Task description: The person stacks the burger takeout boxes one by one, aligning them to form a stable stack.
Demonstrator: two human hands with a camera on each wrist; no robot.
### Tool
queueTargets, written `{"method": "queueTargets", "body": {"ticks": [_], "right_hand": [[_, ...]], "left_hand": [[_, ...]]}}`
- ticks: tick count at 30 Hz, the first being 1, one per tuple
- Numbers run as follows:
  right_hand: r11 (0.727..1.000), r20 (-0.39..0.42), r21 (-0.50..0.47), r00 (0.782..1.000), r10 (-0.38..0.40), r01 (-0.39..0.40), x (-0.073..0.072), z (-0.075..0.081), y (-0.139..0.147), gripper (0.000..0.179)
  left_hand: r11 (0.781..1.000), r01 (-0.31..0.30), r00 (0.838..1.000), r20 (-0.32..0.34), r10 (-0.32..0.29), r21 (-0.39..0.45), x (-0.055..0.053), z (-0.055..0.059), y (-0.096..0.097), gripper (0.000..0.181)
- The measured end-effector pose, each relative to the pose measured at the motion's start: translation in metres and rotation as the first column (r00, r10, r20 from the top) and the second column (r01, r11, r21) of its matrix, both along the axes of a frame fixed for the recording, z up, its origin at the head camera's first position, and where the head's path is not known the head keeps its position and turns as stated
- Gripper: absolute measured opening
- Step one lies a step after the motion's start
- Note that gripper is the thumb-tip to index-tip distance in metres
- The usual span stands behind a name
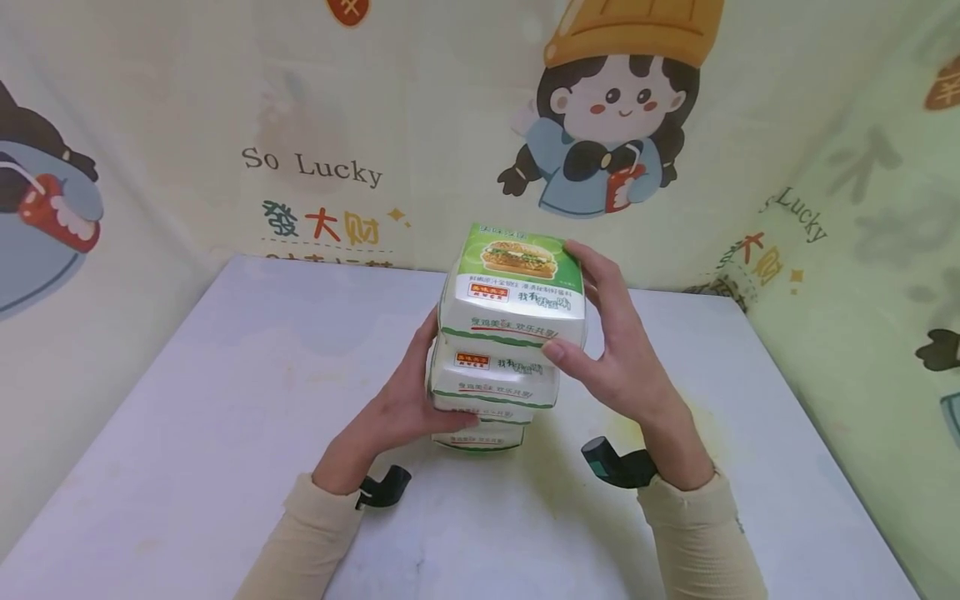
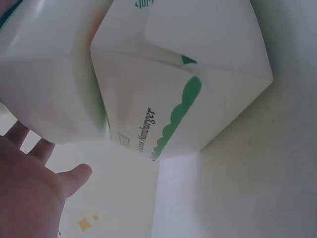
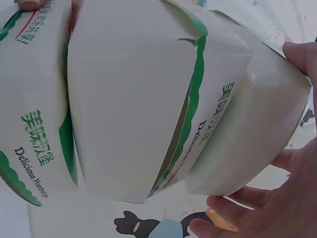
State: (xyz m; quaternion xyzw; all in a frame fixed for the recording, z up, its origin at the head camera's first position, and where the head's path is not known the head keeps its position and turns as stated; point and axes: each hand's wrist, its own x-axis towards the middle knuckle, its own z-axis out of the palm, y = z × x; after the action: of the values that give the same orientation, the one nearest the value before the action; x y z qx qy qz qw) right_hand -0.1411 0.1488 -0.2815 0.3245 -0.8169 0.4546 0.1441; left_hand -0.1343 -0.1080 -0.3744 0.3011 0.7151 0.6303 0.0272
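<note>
Several white-and-green hamburger boxes (image 1: 491, 387) are stacked in a slightly leaning column at the middle of the table. My right hand (image 1: 622, 358) grips the top hamburger box (image 1: 517, 287), thumb on its front lower edge and fingers round its right side. Lower down, my left hand (image 1: 397, 400) holds the stack from the left, its thumb across the front of a lower box. The left wrist view shows the bottom hamburger box (image 2: 148, 99) close to the table, with the fingers (image 2: 42, 148) against the box above. In the right wrist view, fingers (image 3: 228, 210) support the top box's side.
The white table (image 1: 247, 400) stretches around the stack on all sides. A printed cloth backdrop (image 1: 442, 108) with cartoon figures and lettering hangs behind it and along both sides. Dark wrist cameras (image 1: 611, 462) stick out from both wrists.
</note>
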Motion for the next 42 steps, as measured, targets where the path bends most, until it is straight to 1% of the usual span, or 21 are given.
{"method": "queueTargets", "body": {"ticks": [5,7,10,13,21,24,29,31,36,39,42], "right_hand": [[1.000,0.039,0.005,0.999,-0.001,0.001,0.002,-0.001,0.000,0.086],[1.000,0.046,0.008,0.999,-0.006,0.006,0.002,-0.001,-0.001,0.087],[1.000,0.046,0.014,0.999,-0.012,0.011,0.003,-0.001,-0.001,0.088],[1.000,0.049,0.018,0.999,-0.012,0.011,0.003,-0.002,-0.001,0.089],[0.999,0.082,0.010,0.996,0.031,-0.032,0.004,-0.001,0.000,0.091],[0.999,0.086,0.010,0.996,0.035,-0.036,0.005,-0.001,0.000,0.093],[1.000,0.071,0.012,0.997,0.028,-0.029,0.006,0.001,-0.002,0.093],[1.000,0.056,0.012,0.998,0.026,-0.027,0.006,0.001,-0.002,0.093],[1.000,0.012,0.007,1.000,0.020,-0.020,0.004,0.003,-0.004,0.091],[1.000,0.005,-0.001,1.000,0.022,-0.022,0.003,0.005,-0.006,0.089],[1.000,0.017,0.000,1.000,0.025,-0.025,0.001,0.006,-0.008,0.086]], "left_hand": [[1.000,0.005,1.000,0.015,-0.005,0.011,-0.003,-0.008,-0.002,0.131],[1.000,-0.004,1.000,0.017,0.004,0.010,-0.005,-0.012,-0.004,0.135],[1.000,-0.026,1.000,0.004,0.026,0.009,-0.006,-0.015,-0.006,0.137],[0.999,-0.036,0.999,-0.018,0.036,0.021,-0.005,-0.014,-0.007,0.136],[0.997,-0.077,0.994,-0.080,0.080,0.031,-0.002,-0.009,-0.006,0.125],[0.996,-0.074,0.993,-0.093,0.078,0.044,-0.001,-0.008,-0.005,0.124],[0.995,-0.062,0.992,-0.101,0.070,0.073,0.000,-0.007,-0.004,0.122],[0.994,-0.067,0.990,-0.119,0.077,0.087,-0.001,-0.006,-0.003,0.119],[0.986,-0.091,0.978,-0.175,0.115,0.141,-0.003,-0.003,0.001,0.114],[0.980,-0.109,0.974,-0.179,0.139,0.165,-0.004,-0.003,0.003,0.112],[0.977,-0.120,0.976,-0.157,0.149,0.178,-0.005,-0.004,0.003,0.110]]}}
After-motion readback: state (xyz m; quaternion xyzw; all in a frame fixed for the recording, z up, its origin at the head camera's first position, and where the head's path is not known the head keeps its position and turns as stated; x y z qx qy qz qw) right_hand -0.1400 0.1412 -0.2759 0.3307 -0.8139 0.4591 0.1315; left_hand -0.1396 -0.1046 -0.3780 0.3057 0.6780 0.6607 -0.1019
